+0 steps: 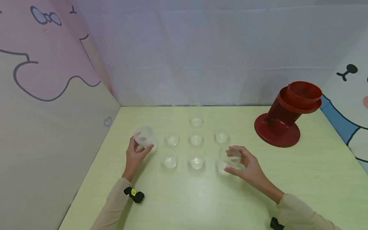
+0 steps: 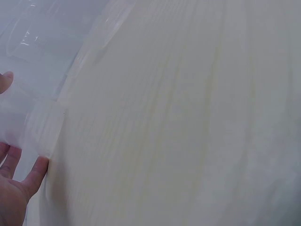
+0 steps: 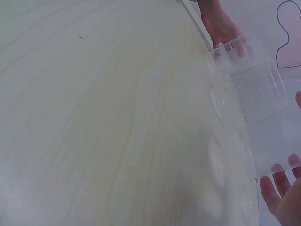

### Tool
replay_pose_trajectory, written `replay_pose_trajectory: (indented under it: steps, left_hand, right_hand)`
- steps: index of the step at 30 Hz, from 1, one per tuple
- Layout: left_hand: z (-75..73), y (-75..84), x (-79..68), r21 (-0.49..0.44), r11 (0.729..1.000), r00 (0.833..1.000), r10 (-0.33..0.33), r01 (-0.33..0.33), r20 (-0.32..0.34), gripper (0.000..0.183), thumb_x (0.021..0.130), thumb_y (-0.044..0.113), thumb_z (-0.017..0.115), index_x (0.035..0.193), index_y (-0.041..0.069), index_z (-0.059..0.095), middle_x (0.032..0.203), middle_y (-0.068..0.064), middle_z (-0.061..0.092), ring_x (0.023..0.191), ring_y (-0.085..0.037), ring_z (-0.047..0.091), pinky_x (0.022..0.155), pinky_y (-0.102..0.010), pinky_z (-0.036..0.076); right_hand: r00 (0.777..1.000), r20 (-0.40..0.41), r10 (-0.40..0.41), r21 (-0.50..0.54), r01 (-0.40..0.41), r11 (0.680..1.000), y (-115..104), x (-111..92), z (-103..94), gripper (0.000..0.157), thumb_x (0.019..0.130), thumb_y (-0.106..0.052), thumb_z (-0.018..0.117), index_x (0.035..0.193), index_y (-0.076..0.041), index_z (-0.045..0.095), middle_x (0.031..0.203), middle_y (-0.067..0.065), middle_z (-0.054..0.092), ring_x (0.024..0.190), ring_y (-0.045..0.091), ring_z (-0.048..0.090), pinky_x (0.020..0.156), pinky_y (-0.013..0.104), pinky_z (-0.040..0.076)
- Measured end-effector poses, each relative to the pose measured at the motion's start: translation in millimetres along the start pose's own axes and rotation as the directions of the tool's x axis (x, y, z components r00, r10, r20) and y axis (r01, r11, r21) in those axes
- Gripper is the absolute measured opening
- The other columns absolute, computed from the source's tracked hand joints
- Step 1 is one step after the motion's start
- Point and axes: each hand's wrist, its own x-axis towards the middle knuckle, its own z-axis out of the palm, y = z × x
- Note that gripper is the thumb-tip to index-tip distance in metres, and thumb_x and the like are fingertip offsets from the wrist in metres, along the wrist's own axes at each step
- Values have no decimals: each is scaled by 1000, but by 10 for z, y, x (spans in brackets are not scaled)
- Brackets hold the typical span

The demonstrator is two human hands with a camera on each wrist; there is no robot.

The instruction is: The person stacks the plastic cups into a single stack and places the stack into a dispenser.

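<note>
At the left of the table my left hand holds a cloudy clear plastic cup, thumb on one side and fingers on the other. Whether it is a single cup or a nested stack, I cannot tell. Another clear plastic cup is gripped by my right hand at the right end of the front row. In the right wrist view, the fingers curve beside that cup's wall. Between the hands, several clear cups stand in rows, among them a front middle cup and a far cup.
A dark red plastic piece with a round base and a tilted tube stands at the back right of the pale wood table. A white cloth hangs behind the table. Printed panels flank both sides.
</note>
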Motion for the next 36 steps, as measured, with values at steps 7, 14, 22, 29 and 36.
replay_pose_trajectory:
  steps: [7, 14, 22, 29, 36]
  left_hand:
    - [-3, -10, -3, 7, 1000, 1000, -10, 10, -1, 72, 77, 23, 81, 137, 23, 41, 127, 0, 51, 118, -15, 49, 82, -21, 51]
    - [-2, -17, -10, 25, 1000, 1000, -6, 6, -2, 73, 78, 23, 80, 138, 24, 40, 130, 0, 50, 120, -16, 48, 87, -27, 51]
    - [-5, -16, -6, 28, 1000, 1000, -5, 5, -1, 73, 77, 24, 80, 138, 24, 40, 130, 1, 50, 120, -15, 48, 87, -28, 51]
    - [-13, -26, 8, 14, 1000, 1000, 10, -10, 7, 72, 79, 21, 79, 139, 21, 40, 130, -3, 50, 120, -19, 48, 84, -21, 51]
    - [-9, -32, 13, 3, 1000, 1000, 10, -10, 8, 73, 78, 20, 80, 139, 21, 40, 129, -1, 50, 119, -17, 49, 82, -20, 51]
  right_hand:
    - [999, -3, -41, -1, 41, 999, -62, 15, -14, 62, 75, 3, 77, 128, 0, 45, 119, 15, 58, 110, 26, 54, 87, 29, 51]
    - [999, 7, -52, -7, 52, 999, -89, 51, -42, 63, 74, 2, 78, 128, -5, 47, 118, 9, 59, 111, 25, 54, 87, 29, 51]
    - [998, 10, -66, 2, 66, 998, -132, 94, -65, 64, 73, 3, 79, 128, -9, 48, 117, 8, 59, 111, 24, 54, 86, 32, 51]
    - [998, 10, -69, -15, 69, 997, -200, 146, -76, 64, 74, 2, 79, 129, -10, 48, 118, 6, 59, 111, 22, 53, 86, 30, 52]
    - [997, 25, -69, -27, 70, 997, -238, 181, -99, 65, 74, 2, 78, 130, -11, 48, 118, 7, 59, 112, 24, 53, 86, 31, 51]
